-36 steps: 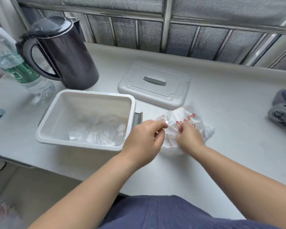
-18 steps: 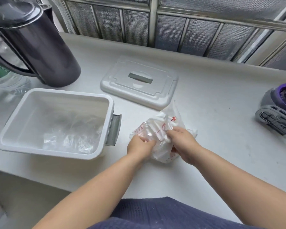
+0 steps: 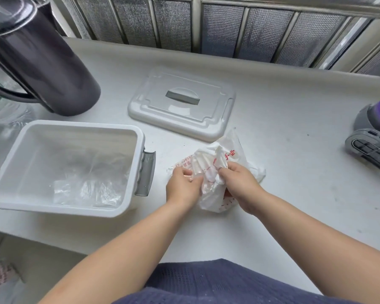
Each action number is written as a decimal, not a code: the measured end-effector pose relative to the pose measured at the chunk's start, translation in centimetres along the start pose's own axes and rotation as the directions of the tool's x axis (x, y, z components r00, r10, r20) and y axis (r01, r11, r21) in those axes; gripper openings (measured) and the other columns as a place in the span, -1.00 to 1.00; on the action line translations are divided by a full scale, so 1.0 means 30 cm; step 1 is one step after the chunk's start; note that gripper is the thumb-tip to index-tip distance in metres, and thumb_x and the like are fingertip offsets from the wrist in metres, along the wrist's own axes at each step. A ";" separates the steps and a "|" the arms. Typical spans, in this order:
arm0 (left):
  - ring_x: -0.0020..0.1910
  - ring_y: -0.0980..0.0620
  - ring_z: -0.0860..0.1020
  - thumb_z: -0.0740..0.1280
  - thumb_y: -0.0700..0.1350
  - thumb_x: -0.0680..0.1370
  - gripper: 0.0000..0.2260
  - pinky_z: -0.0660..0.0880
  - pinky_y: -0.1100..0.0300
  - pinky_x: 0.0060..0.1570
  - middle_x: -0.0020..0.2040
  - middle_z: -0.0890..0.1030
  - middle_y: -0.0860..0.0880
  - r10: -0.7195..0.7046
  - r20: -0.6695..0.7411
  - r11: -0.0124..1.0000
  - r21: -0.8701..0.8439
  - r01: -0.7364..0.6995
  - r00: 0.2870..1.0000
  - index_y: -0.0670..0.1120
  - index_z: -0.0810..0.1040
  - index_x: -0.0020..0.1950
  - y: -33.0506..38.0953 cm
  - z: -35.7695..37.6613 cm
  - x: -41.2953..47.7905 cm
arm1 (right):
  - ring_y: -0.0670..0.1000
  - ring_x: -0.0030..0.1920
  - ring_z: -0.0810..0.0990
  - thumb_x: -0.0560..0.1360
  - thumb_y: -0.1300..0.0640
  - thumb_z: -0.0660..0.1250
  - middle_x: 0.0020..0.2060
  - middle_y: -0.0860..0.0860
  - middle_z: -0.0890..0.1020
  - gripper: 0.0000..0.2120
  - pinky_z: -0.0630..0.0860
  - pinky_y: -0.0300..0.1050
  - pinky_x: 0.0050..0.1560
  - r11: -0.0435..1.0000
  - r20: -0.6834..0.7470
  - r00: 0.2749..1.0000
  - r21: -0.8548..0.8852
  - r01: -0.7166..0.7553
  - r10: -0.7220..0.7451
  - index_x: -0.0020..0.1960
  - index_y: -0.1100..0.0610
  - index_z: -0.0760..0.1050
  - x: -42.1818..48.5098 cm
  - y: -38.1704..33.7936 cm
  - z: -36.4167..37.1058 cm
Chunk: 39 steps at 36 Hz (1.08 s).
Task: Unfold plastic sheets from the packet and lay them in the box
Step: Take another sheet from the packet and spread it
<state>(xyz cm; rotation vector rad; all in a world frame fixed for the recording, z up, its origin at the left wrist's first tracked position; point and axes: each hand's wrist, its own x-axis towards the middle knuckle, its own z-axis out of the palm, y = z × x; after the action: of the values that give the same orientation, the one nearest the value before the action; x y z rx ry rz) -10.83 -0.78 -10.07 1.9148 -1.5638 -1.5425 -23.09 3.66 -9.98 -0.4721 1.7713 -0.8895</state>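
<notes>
Both hands work at the packet (image 3: 208,167), a crumpled white plastic bag with red print that lies on the pale table (image 3: 290,110), just right of the box (image 3: 81,125) and in front of its lid (image 3: 180,106). The left hand (image 3: 181,187) has its fingers curled in and pinches the packet's left edge. The right hand (image 3: 239,185) is clamped on a bunched fold of white plastic at the packet's middle, thumb and fingers closed round it. Whether that fold is the bag's own film or a sheet from inside cannot be told. The packet's far corner sticks up, almost touching the lid's near edge.

The box is white and open, with a grey latch (image 3: 146,172) hanging on the side that faces the packet. Clear plastic sheets (image 3: 90,187) lie crinkled over its bottom, mostly toward the near wall. The lid lies flat, handle side up, apart from the box.

A dark kettle (image 3: 46,69) stands behind the box at the far left, and a clear water bottle (image 3: 7,106) shows partly behind the kettle's handle. A grey and purple device (image 3: 373,137) sits at the table's right edge, well apart from the hands. A metal window grille (image 3: 228,29) runs along the back, and a navy garment (image 3: 217,281) fills the bottom of the view
</notes>
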 end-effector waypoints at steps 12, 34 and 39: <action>0.12 -0.06 0.55 0.43 0.07 0.46 -0.49 0.49 0.07 0.13 0.10 0.56 -0.02 -0.017 0.060 0.995 0.102 0.011 0.998 -0.11 0.33 0.28 0.002 0.005 -0.010 | 0.12 -0.17 0.56 0.30 -0.11 0.18 -0.22 0.12 0.58 -0.56 0.49 0.06 -0.06 0.997 -0.026 1.000 -0.076 0.010 -0.012 -0.06 0.24 0.46 -0.027 -0.024 0.010; -0.22 0.02 0.50 0.29 -0.23 0.58 -0.86 0.53 0.15 -0.09 -0.25 0.54 -0.03 0.024 0.075 0.931 -0.364 0.005 0.997 -0.10 0.51 -0.18 -0.008 -0.060 0.002 | 0.10 -0.18 0.53 0.51 0.01 0.24 -0.23 0.10 0.55 -0.80 0.45 -0.02 -0.11 0.996 -0.098 0.992 0.040 0.078 -0.074 -0.23 0.09 0.44 -0.030 -0.043 -0.013; -0.17 -0.11 0.58 0.35 -0.11 0.55 -0.87 0.54 -0.02 -0.02 -0.17 0.58 -0.12 -0.040 0.141 0.968 -0.241 0.074 0.989 -0.10 0.43 -0.12 -0.010 -0.032 0.003 | 0.07 -0.27 0.45 0.40 -0.04 0.23 -0.29 0.09 0.45 -0.77 0.36 -0.03 -0.23 0.995 -0.021 0.995 -0.015 0.097 -0.097 -0.19 0.14 0.41 -0.068 -0.045 -0.007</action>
<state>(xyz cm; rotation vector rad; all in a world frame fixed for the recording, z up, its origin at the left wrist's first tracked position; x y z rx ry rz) -9.88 -1.13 -9.92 1.7654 -1.3036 -1.8295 -22.66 4.27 -7.63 -0.5631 1.7876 -0.9540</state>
